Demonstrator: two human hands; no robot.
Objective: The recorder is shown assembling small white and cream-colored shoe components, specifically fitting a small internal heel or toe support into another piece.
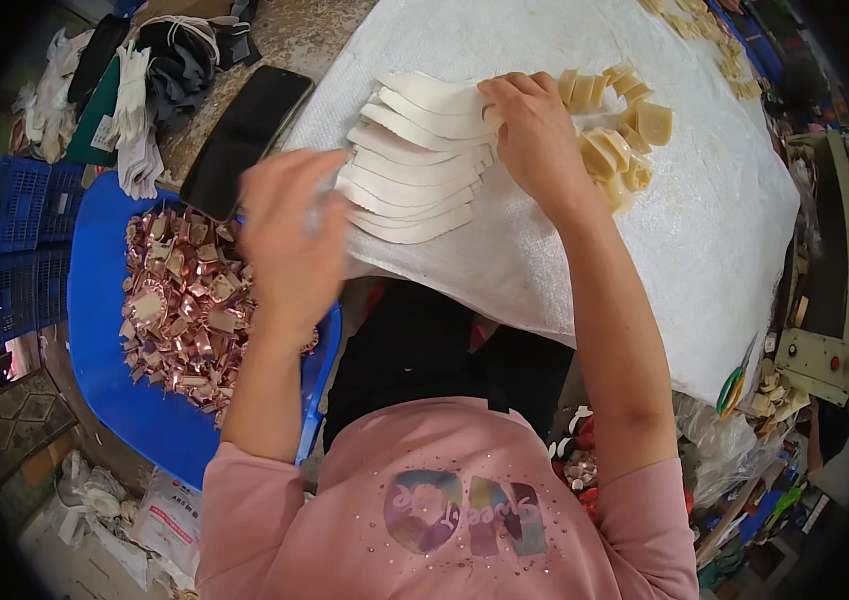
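Several thin, white curved strips (410,175) lie overlapped in a fanned row on a white-covered table. My right hand (537,135) is at the right end of the farthest strips, its fingers drawn together. A small cream-coloured bit shows by its thumb, but what it grips is mostly hidden. Just right of that hand sit tan curved pieces (605,150), some loosely stacked. My left hand (295,235), blurred by motion, hovers near the strips' left ends with thumb and forefinger apart; nothing shows between them.
A blue tub (95,330) of shiny pinkish pieces (190,310) stands at the left, partly under my left arm. A black phone (245,140) lies beyond it, near gloves (135,120). More tan pieces (725,50) rest at the table's far right. Blue crates (30,245) stand far left.
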